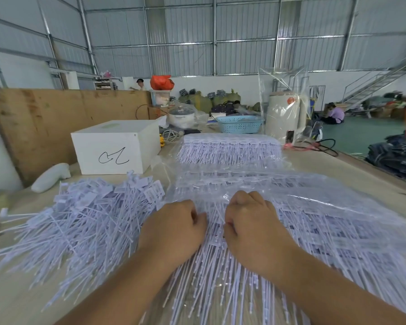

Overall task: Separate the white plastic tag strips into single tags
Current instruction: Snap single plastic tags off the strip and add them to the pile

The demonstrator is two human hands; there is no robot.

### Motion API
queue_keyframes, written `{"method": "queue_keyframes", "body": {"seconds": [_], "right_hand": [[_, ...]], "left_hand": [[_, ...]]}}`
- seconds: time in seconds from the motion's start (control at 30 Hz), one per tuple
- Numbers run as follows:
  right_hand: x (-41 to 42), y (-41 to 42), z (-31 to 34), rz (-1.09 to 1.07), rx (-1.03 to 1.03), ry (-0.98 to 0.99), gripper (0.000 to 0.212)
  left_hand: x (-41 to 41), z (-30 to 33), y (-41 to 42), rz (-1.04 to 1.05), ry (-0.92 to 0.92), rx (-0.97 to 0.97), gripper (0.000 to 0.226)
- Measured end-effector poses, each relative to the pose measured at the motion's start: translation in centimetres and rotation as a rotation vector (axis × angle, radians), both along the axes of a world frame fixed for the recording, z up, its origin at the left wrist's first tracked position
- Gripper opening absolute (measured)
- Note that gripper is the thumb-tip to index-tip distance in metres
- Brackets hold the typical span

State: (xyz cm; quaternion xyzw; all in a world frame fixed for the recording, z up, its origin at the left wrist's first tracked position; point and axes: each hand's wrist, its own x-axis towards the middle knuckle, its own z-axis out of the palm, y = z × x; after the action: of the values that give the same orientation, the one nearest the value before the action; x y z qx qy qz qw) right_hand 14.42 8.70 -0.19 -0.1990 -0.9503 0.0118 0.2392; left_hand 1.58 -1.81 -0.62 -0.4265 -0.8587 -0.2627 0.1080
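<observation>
- Head view: left hand [174, 228] and right hand [251, 228] curl their fingers, pinching thin white plastic tag strips [216, 233].
- Loose spiky tags [85, 216] pile beside them.

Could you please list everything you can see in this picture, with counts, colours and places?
loose tags: one big pile, white, table left of the hands
tag strips: a heap, white, on clear plastic, under and right of the hands
stacked strips: one stack, white, farther back
box: one, white with a black scribble, back left
basket: one, light blue, behind the stack
pot: one, white with glass lid, left of the basket
bag: one, red-orange, on a container behind
left hand: curled on a strip
right hand: curled on the same strip
</observation>
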Motion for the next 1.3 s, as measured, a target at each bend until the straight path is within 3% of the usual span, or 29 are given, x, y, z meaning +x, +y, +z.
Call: {"method": "queue_keyframes", "body": {"seconds": [0.13, 0.3, 0.43, 0.6, 0.7, 0.9, 1.07, 1.2, 1.3], "right_hand": [[0.1, -0.4, 0.6, 0.033, -0.069, 0.092, 0.014], [0.9, -2.4, 1.9, 0.148, -0.156, 0.174, 0.019], [1.6, -3.1, 2.4, 0.231, -0.231, 0.216, 0.018], [1.6, -2.7, 2.1, 0.292, -0.365, 0.089, 0.021], [1.5, -1.7, 1.6, 0.344, -0.409, 0.062, 0.038], [1.3, 0.4, 0.8, 0.237, -0.326, 0.158, 0.019], [1.2, 0.5, 1.0, 0.246, -0.265, 0.223, 0.036], [1.0, 1.1, 1.7, 0.213, -0.098, 0.239, 0.032], [1.0, 1.7, 1.5, 0.185, -0.108, 0.178, 0.029]], "left_hand": [[-1.0, -0.4, 0.0, -0.087, -0.167, 0.156, 0.041], [-1.3, -0.7, -0.2, -0.114, -0.239, 0.184, 0.022], [-1.0, -0.4, -0.1, -0.124, -0.281, 0.2, 0.027], [-1.0, -0.2, 0.2, -0.044, -0.228, 0.174, 0.033], [-0.7, 0.3, -0.3, -0.067, -0.237, 0.238, 0.031], [1.6, 1.2, -1.4, -0.229, -0.255, 0.246, 0.018], [1.8, 2.3, -1.8, -0.351, -0.542, 0.349, 0.005], [2.1, 2.7, -2.3, -0.456, -0.648, 0.298, 0.022], [1.9, 2.7, -2.4, -0.472, -0.656, 0.266, 0.027]]}}
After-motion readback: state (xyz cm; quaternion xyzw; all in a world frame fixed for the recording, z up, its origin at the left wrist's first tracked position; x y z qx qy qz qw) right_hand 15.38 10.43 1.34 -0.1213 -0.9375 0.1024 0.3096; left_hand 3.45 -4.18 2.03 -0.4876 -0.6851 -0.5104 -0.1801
